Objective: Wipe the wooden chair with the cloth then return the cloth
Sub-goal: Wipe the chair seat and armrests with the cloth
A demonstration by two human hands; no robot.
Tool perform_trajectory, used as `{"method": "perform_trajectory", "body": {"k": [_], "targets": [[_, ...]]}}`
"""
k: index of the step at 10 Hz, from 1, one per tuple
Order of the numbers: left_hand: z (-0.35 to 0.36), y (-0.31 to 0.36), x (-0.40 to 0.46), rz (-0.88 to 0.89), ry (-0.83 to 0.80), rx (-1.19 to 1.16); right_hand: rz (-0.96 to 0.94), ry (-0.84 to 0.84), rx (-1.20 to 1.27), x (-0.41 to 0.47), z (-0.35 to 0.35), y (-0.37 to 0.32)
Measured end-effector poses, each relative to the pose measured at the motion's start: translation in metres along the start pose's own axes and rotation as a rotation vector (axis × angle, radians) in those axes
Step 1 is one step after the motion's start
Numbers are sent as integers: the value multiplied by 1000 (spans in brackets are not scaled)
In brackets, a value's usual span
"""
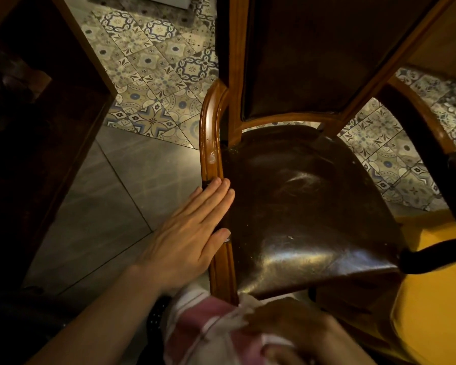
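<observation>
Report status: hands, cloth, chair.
Left hand flat on the chair armrest, fingers open. Right hand bunching the cloth at the front leg. Nothing in the way.

We see our left hand [192, 230] and its forearm bare, no sleeve, ring or watch on them; our right hand [298, 330] lies in shadow nearer the camera than the wooden chair [213, 143], its forearm bare too, and we cannot tell any detail of its fingers
</observation>
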State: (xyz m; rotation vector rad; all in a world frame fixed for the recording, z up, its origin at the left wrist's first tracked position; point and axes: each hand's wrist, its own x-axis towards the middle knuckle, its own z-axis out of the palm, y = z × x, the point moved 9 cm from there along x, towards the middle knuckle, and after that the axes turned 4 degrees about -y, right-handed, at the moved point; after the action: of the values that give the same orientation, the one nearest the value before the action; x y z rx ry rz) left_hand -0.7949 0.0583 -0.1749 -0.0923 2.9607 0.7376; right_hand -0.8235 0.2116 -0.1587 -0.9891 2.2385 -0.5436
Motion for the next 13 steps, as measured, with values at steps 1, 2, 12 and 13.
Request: {"method": "perform_trajectory", "body": {"k": [1, 2, 12, 13], "targets": [[1, 0, 0, -14, 9, -16, 339, 31, 306, -13, -13, 60], [1, -1, -1, -33, 5, -56, 245, 87, 538, -53, -108, 112], [10, 10, -1, -17, 3, -38, -463, 292, -535, 271, -110, -56], [10, 7, -5, -28, -14, -27, -466, 224, -409, 272, -108, -59]]}}
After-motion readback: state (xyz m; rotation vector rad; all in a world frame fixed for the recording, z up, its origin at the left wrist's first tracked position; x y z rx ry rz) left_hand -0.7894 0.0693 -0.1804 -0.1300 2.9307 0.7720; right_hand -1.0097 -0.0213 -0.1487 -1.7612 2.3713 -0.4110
